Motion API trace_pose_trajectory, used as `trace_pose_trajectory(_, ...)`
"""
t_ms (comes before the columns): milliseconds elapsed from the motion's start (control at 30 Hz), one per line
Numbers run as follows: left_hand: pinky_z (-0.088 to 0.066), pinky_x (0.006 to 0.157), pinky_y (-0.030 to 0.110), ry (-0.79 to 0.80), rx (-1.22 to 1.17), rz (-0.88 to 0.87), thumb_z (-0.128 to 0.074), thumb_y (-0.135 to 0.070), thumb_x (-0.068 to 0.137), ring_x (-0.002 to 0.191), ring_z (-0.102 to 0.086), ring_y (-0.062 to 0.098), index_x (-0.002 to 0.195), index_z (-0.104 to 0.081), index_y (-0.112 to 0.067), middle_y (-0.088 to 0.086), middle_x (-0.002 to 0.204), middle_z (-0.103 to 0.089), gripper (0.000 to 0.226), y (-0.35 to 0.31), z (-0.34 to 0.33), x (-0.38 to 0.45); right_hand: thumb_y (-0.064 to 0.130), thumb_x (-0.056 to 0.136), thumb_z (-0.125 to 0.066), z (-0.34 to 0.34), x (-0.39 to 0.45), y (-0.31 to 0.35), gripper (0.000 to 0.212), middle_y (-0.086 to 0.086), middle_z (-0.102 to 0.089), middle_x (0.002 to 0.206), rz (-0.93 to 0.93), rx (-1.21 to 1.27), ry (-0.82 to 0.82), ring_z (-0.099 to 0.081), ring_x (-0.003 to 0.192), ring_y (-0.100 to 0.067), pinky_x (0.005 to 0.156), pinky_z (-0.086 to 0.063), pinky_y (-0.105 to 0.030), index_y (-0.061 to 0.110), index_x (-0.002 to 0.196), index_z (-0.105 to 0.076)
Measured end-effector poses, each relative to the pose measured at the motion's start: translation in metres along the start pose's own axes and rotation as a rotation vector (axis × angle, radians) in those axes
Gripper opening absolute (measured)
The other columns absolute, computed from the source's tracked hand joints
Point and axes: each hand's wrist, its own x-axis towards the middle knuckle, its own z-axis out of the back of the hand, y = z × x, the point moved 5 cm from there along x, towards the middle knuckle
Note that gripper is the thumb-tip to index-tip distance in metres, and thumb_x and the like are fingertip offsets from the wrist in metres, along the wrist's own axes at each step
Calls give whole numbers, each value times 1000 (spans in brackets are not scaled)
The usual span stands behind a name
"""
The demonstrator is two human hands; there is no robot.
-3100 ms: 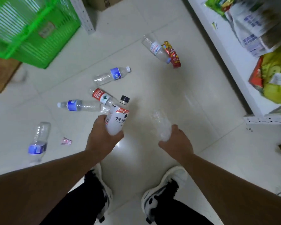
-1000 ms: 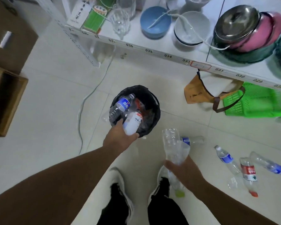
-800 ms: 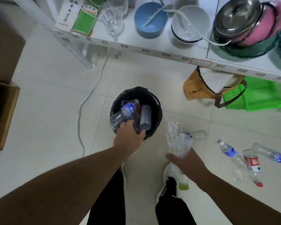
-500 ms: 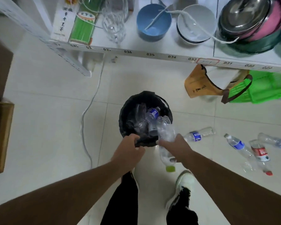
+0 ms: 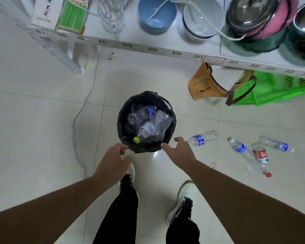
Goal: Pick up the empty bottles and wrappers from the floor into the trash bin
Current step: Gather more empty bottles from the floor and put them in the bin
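- Spanning the top of the view, a white metal shelf [image 5: 165, 44] with numbered edge labels carries a blue bowl [image 5: 157, 13], a white bowl [image 5: 203, 18], stacked steel and pink basins [image 5: 259, 16], a clear drinking glass [image 5: 111, 16] and a green-and-white box [image 5: 65, 13].
- A bright green slatted plastic basket [image 5: 278, 90] sits on the pale tiled floor [image 5: 33, 129] under the shelf's right end, with a tan fabric bag [image 5: 206, 85] just beside it.
- A round trash bin lined with a black plastic bag [image 5: 144, 145] stands near the middle of the floor; crumpled clear plastic bottles [image 5: 146, 124] lie inside it, one with a lime-green cap [image 5: 136, 140].
- The person's left hand [image 5: 113, 161] hangs just short of the bin's near rim, fingers loosely spread and holding nothing.
- The right hand [image 5: 180, 149] is at the bin's near-right edge, fingers splayed wide, empty.
- Four clear bottles remain on the floor right of the bin: a blue-labelled one [image 5: 201, 139] nearest, two more blue-labelled ones [image 5: 239, 147] [image 5: 275, 144], and a red-labelled bottle [image 5: 261, 159].
- A small pink wrapper scrap [image 5: 213, 164] lies near the right forearm.
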Motion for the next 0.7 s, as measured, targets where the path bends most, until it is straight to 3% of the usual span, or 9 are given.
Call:
trace_pose_trajectory(133, -43, 66, 16, 19, 10, -66, -71, -25, 94, 87, -66, 4, 130, -64, -28, -11, 116, -63, 37, -36, -13, -5, 65, 87, -71, 34, -17, -55, 87, -10, -51, 151, -59, 11, -22, -57, 134, -31, 103, -48, -42, 20, 157, -43)
trace_pose_trajectory(267, -49, 83, 31, 108, 80, -111, -72, -29, 92, 105, -69, 14, 139, -62, -27, -5, 126, -68, 48, -76, -38, -13, 65, 85, -74, 66, -37, -116, 90, -9, -51, 151, -128, 96, -61, -57, 133, -29, 102, -48, -42, 21, 157, -43)
trace_pose_trajectory(367, -49, 84, 31, 150, 122, -176, -73, -30, 89, 110, -68, 18, 138, -65, -26, -7, 122, -65, 50, -110, -65, -23, 64, 84, -76, 89, -53, -164, 90, -9, -49, 151, -174, 163, -89, -56, 134, -29, 108, -48, -43, 21, 156, -44)
trace_pose_trajectory(467, -50, 85, 27, 160, 201, -250, -76, -29, 88, 104, -66, 9, 135, -68, -24, -19, 111, -64, 48, -140, -96, -32, 65, 82, -77, 113, -69, -210, 93, -10, -49, 152, -217, 227, -115, -57, 135, -30, 109, -47, -43, 22, 157, -42)
trace_pose_trajectory(567, -49, 106, 37, 164, 323, -272, -78, -31, 88, 123, -63, 20, 145, -63, -20, -2, 133, -67, 61, -164, -128, -37, 63, 81, -79, 136, -81, -257, 95, -12, -51, 151, -252, 274, -142, -56, 136, -31, 112, -48, -45, 21, 157, -41)
trace_pose_trajectory(700, -48, 112, 39, 184, 376, -276, -80, -39, 84, 130, -62, 24, 148, -61, -20, 5, 145, -64, 70, -192, -174, -45, 64, 80, -79, 165, -93, -313, 97, -12, -52, 150, -281, 317, -152, -59, 134, -32, 111, -49, -46, 21, 158, -41)
